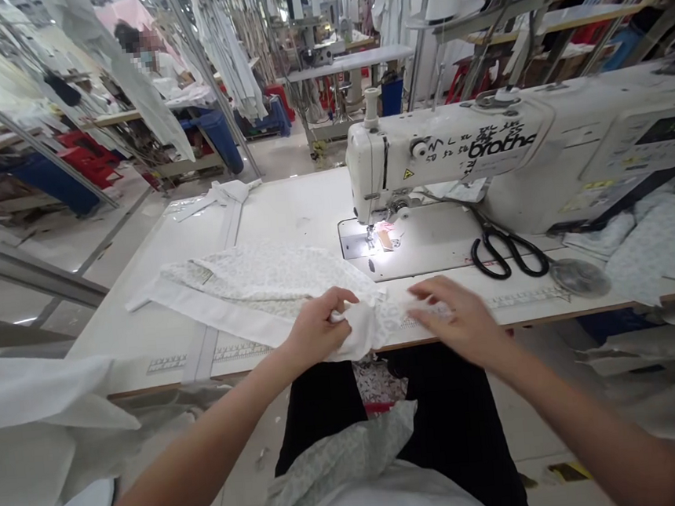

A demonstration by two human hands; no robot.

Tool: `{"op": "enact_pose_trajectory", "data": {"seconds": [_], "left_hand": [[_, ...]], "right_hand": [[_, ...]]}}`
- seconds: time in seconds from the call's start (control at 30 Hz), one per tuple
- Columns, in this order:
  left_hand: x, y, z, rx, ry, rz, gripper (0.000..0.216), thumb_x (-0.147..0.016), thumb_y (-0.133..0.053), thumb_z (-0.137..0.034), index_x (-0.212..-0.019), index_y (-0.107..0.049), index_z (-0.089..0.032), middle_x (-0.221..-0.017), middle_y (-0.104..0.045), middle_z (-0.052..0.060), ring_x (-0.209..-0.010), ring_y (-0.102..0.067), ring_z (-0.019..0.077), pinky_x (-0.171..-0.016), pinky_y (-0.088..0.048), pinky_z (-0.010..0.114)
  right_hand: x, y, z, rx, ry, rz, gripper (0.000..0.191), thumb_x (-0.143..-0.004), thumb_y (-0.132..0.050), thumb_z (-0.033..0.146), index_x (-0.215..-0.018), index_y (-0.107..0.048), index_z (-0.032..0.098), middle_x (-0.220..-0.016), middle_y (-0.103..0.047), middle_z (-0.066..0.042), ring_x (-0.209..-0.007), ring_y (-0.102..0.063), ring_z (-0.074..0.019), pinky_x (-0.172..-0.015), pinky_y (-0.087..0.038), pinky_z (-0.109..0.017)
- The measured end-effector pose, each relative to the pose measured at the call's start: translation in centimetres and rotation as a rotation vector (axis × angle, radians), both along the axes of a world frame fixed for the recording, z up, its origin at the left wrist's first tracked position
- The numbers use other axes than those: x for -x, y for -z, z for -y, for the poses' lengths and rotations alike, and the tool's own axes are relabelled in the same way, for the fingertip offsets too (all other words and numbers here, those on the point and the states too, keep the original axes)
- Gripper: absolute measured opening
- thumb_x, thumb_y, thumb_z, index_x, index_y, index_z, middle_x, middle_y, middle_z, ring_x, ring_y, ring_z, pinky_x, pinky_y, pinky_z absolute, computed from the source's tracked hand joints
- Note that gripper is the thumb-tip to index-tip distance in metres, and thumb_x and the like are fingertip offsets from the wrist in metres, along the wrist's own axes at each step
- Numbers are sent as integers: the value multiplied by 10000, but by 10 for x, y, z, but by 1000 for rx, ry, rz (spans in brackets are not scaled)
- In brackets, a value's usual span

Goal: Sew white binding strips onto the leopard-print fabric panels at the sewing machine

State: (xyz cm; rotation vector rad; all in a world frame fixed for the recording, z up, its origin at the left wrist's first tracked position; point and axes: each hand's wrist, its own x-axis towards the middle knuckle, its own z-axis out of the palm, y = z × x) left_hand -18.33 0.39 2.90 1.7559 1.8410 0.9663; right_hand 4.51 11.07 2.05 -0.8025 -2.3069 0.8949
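My left hand (323, 325) is closed on the white edge of a pale printed fabric piece (274, 274), bunching it near the table's front edge. The cloth stretches away to the left over the sewing table, with a plain white strip (218, 314) along its near side. Just right of the bunched end is my right hand (458, 321), slightly blurred, its thumb and forefinger apart and close to the cloth. Beyond the hands, the needle area of a white sewing machine (446, 145) is lit by a lamp.
Black-handled scissors (508, 250) lie right of the needle plate, near a round clear-looking object (580, 277). More printed fabric (667, 240) is heaped at the right. A measuring scale (233, 352) runs along the front edge. White cloth (39, 421) hangs at the left.
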Motion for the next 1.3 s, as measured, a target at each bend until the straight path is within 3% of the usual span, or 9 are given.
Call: {"op": "enact_pose_trajectory", "data": {"seconds": [0.2, 0.43, 0.53, 0.7, 0.87, 1.03, 1.1, 1.2, 1.3], "left_hand": [[-8, 2, 3, -182, 71, -165, 470, -656, -547, -159, -1122, -491, -189, -619, -486, -58, -509, -442, 91, -518, -335, 208], [-14, -17, 1, -763, 222, -529, 363, -726, -583, -128, -1073, -559, -230, -1043, -572, 77, -1041, -472, 246, -931, -346, 420], [-22, -22, -3, -546, 346, -210, 243, -766, -529, -78, -972, -581, -196, -890, -587, 49, -890, -534, 180, -800, -424, 324], [-40, -32, 10, -100, 262, 577, 84, -796, -607, -223, -839, -564, -166, -704, -550, -2, -595, -489, 84, -539, -393, 192], [-63, -44, 40, 275, 399, 1116, 175, -768, -650, -309, -843, -562, -177, -654, -492, -14, -512, -419, 59, -468, -333, 168], [-72, -34, 46, 446, 392, 1168, 150, -746, -663, -288, -791, -634, -149, -689, -535, 14, -548, -459, 66, -513, -378, 180], [-67, -29, 46, 396, 259, 1066, 116, -730, -661, -254, -760, -628, -147, -711, -562, 20, -586, -499, 88, -537, -401, 196], [-61, -26, 45, 187, -24, 749, 104, -726, -614, -197, -828, -616, -179, -708, -582, -4, -579, -502, 96, -524, -390, 198], [-59, -24, 45, -43, -234, 244, 195, -714, -548, -121, -873, -632, -197, -704, -607, -21, -591, -506, 98, -549, -373, 201]], "right_hand": [[48, 6, 44, 676, -149, -473, 159, -817, -620, 339, -769, -583, 192, -755, -546, 7, -712, -527, -138, -679, -456, -275], [41, -7, 53, 828, -168, -550, 225, -770, -672, 342, -702, -529, 183, -655, -497, 33, -608, -464, -103, -577, -404, -229], [37, -10, 58, 709, -82, -593, 166, -796, -648, 320, -829, -526, 212, -668, -490, 42, -607, -466, -107, -571, -414, -226], [25, -24, 60, 538, -80, -556, 53, -839, -603, 245, -880, -575, 226, -774, -534, 7, -705, -501, -123, -605, -428, -228], [18, -35, 59, 1069, -531, -528, 289, -647, -784, 276, -779, -539, 197, -745, -527, 26, -681, -509, -114, -605, -432, -225], [24, -7, 59, 1373, -569, -279, 463, -485, -849, 256, -800, -519, 174, -762, -529, 30, -657, -506, -100, -546, -392, -183], [24, 1, 62, 1331, -450, -288, 419, -535, -824, 308, -775, -508, 173, -702, -499, 42, -600, -473, -88, -509, -364, -181], [23, -3, 71, 976, -157, -402, 242, -720, -696, 341, -738, -515, 182, -640, -458, 50, -562, -425, -84, -510, -349, -195], [29, -13, 86, 700, -140, -370, 99, -779, -609, 275, -794, -564, 188, -732, -544, 11, -661, -493, -123, -605, -402, -240]]}}
